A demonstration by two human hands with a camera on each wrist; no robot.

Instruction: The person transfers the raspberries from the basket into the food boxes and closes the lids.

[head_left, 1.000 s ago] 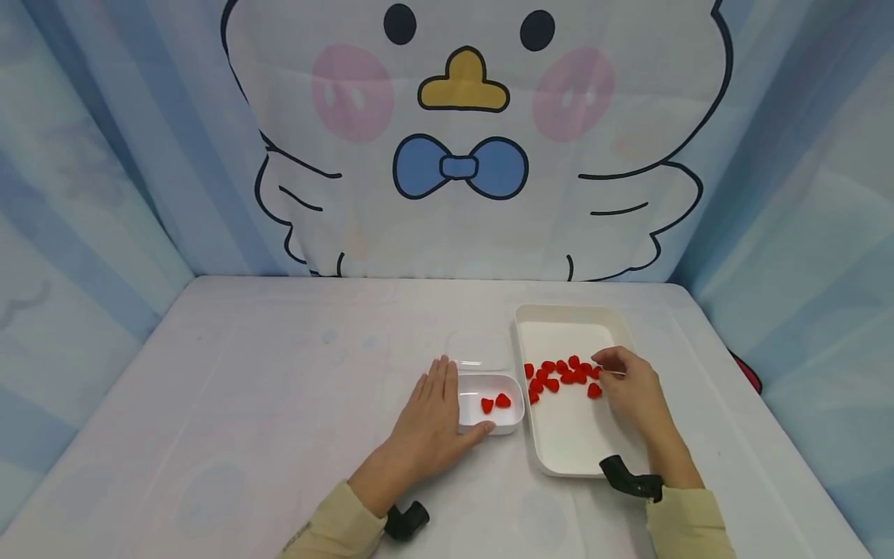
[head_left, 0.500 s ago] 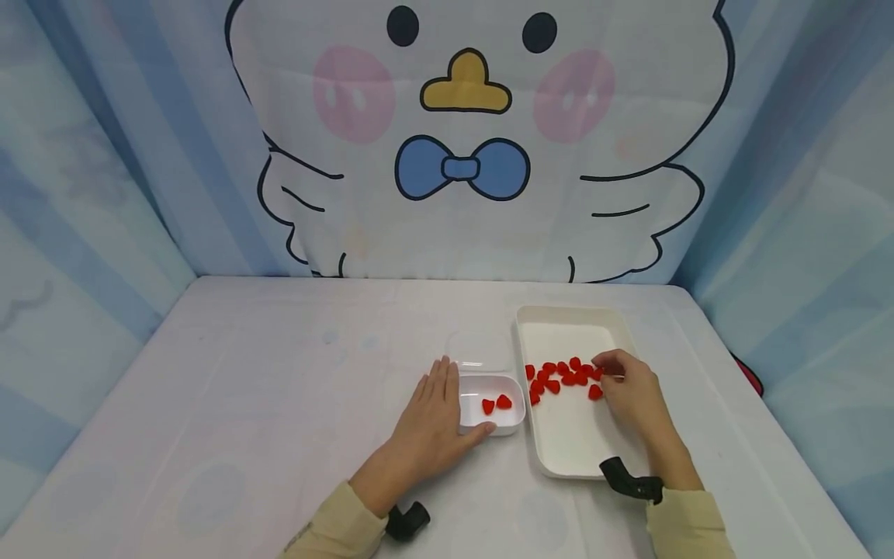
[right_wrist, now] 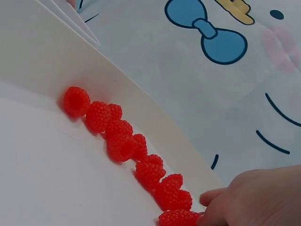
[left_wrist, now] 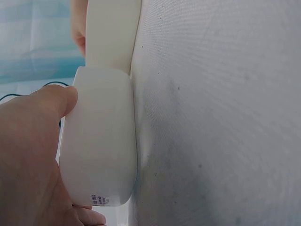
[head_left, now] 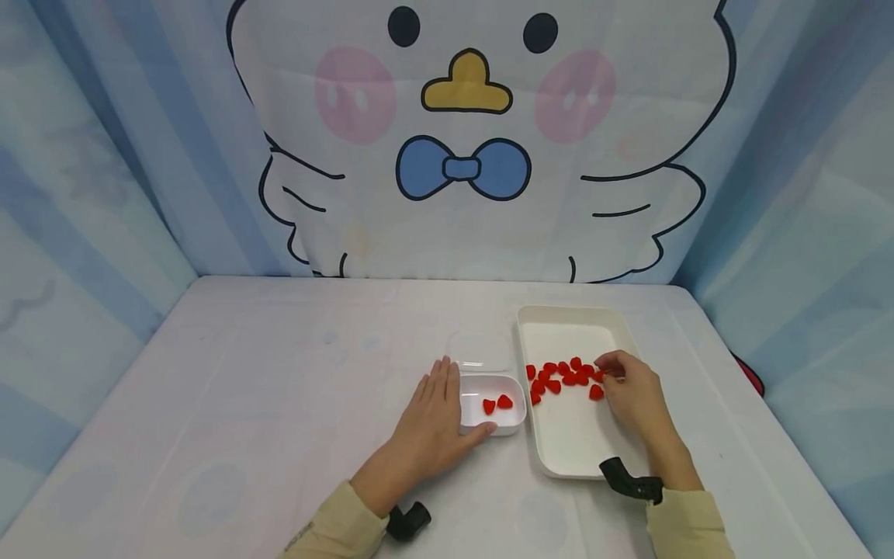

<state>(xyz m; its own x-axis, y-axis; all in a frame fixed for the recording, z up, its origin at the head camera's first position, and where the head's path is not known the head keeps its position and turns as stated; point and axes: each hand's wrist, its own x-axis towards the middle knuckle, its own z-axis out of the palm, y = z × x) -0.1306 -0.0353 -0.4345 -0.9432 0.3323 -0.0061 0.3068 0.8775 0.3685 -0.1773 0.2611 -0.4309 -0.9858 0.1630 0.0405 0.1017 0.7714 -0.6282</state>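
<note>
My left hand (head_left: pixel 429 427) lies with straight fingers along the left side of a small white plastic box (head_left: pixel 518 419). Its thumb touches the box's near side, as the left wrist view shows. Inside the box lie two red raspberries (head_left: pixel 504 401). To the right, a shallow white tray (head_left: pixel 566 454) holds several more raspberries (right_wrist: pixel 121 147), bunched toward its far half. My right hand (head_left: pixel 635 392) is at the tray's right side, its thumb and finger pinching a raspberry (right_wrist: pixel 178 218) at the end of the row. Part of that berry is hidden by the fingers.
A clear plastic lid (head_left: pixel 478 349) stands behind the box, seemingly joined to it. The tray's left wall is right beside the box. A printed cloth (head_left: pixel 461 233) hangs behind the white table (head_left: pixel 279 388), with curtains on both sides.
The right fingertips have shifted very slightly at the end raspberry. My left hand, the box and the other berries stay in place; the whole view drifts a few pixels.
</note>
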